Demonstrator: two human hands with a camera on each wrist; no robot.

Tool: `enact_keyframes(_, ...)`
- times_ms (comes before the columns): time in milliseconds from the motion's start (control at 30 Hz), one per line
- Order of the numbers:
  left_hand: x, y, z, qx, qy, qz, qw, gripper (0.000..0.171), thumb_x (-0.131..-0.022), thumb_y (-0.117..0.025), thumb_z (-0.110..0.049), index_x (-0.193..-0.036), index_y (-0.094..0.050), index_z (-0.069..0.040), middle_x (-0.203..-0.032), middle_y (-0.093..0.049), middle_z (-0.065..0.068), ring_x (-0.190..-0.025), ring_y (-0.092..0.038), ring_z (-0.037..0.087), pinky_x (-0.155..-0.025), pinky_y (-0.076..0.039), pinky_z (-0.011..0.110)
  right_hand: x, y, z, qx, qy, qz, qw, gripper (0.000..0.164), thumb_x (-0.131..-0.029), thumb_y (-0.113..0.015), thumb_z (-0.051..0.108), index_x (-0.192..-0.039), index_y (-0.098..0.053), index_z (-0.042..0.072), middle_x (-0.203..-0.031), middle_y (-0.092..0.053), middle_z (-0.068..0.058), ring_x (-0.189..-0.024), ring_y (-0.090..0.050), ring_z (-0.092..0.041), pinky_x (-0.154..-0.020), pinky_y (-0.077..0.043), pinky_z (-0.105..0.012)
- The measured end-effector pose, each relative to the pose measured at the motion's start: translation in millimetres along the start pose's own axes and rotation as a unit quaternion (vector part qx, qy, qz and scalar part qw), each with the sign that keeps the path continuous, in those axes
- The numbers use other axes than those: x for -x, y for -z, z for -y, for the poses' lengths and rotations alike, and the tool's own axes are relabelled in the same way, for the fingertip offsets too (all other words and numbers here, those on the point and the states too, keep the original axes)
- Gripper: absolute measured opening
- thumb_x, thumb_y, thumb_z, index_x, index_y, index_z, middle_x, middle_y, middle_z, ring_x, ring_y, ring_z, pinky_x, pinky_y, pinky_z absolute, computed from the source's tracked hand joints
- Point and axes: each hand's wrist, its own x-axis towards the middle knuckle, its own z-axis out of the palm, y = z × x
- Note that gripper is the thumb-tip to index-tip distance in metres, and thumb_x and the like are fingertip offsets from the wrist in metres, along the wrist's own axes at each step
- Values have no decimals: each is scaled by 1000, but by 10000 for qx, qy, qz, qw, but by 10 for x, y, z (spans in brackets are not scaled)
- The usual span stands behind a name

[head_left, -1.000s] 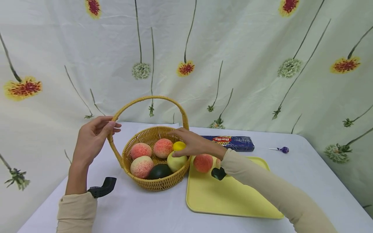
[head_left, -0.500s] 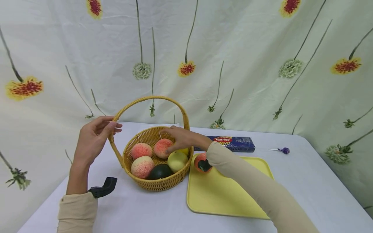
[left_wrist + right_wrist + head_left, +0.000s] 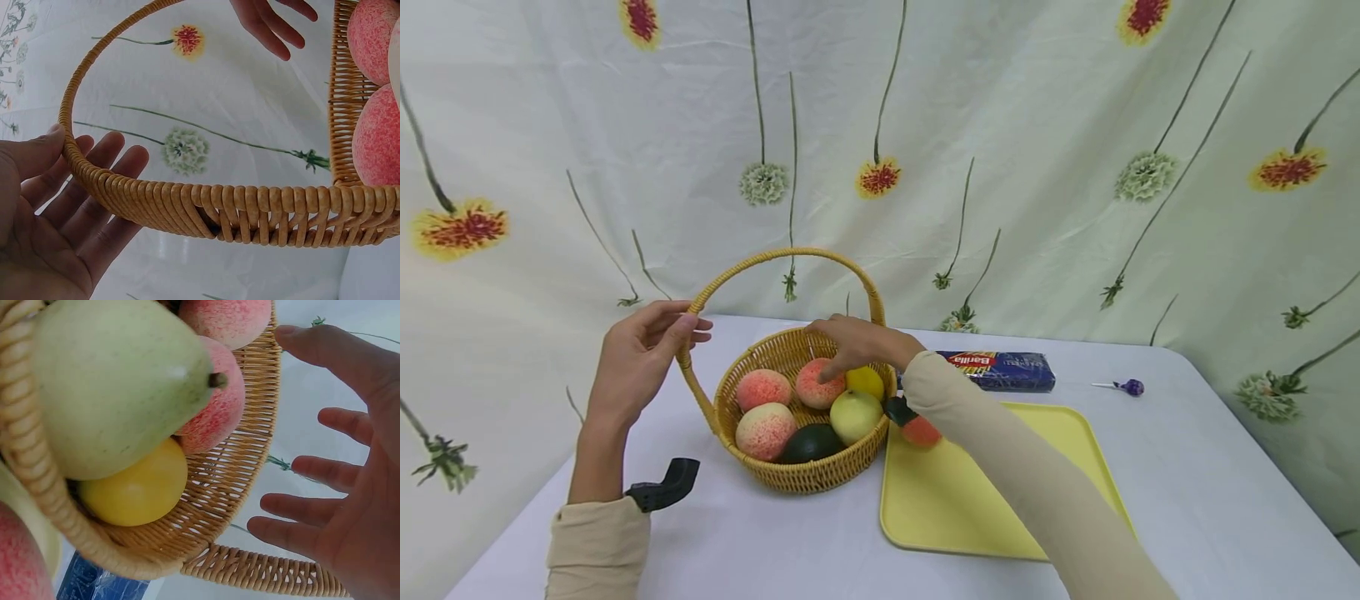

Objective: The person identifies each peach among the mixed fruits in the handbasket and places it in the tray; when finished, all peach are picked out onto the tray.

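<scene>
A round wicker basket (image 3: pixel 808 477) with a tall arched handle (image 3: pixel 790 251) stands on the white table. My left hand (image 3: pixel 636 358) pinches the handle's left side, thumb in front and fingers behind. Inside lie several pink peaches (image 3: pixel 765 430), a pale green pear (image 3: pixel 119 387), a smooth yellow fruit (image 3: pixel 140 487) and a dark green fruit (image 3: pixel 811 442), perhaps an avocado. Over the basket's far right part hovers my right hand (image 3: pixel 859 342), fingers spread and holding nothing. The right wrist view shows this hand (image 3: pixel 350 487) apart from the fruit.
Right of the basket lies a yellow tray (image 3: pixel 970 517) with a red-pink peach (image 3: pixel 920 432), partly covered by the right sleeve. A blue Barilla pasta pack (image 3: pixel 1015 372) lies behind it. Farther right is a purple lollipop (image 3: pixel 1131 387). A flowered cloth (image 3: pixel 1037 167) hangs behind the table.
My right hand has shifted left and slightly back over the basket, away from the pear and yellow fruit, which now show more fully. My left hand has stayed on the handle.
</scene>
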Motion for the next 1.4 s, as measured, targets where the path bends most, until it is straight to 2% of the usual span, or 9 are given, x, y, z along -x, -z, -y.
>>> enact_keyframes(233,10,9,-5,-7,-39,-23,10000,35,-98,-56,-21,-124,-57,0,-96,-66,-16,-86,-66,-4,-75,-50,9,-80,-15,67,-135,-217,118,9996,78,-87,-69,36,-151,-28,17,-153,-31,-10,-137,-35,-24,-108,-36,-38)
enact_keyframes(433,3,10,-8,-23,-52,-14,10000,35,-98,-56,-22,-125,-57,1,-96,-66,-16,-86,-66,-4,-75,-50,9,-131,-61,70,-278,-309,10,9991,78,-87,-70,33,-151,-29,15,-153,-31,-11,-139,-32,-25,-111,-33,-38)
enact_keyframes(1000,11,-3,-4,-30,-37,10,10000,34,-98,-56,-22,-125,-57,-1,-97,-66,-14,-86,-66,-3,-75,-51,10,-205,-234,-56,-839,-463,-85,9954,75,-87,-71,27,-150,-31,14,-152,-34,-9,-138,-35,-25,-112,-33,-39)
enact_keyframes(1400,11,5,-22,-34,-66,-19,10000,35,-98,-56,-22,-124,-57,-1,-97,-66,-14,-86,-66,-2,-74,-51,10,-269,-315,-40,-360,-381,-192,9984,70,-89,-69,27,-148,-34,12,-152,-36,-6,-138,-35,-22,-112,-33,-35)
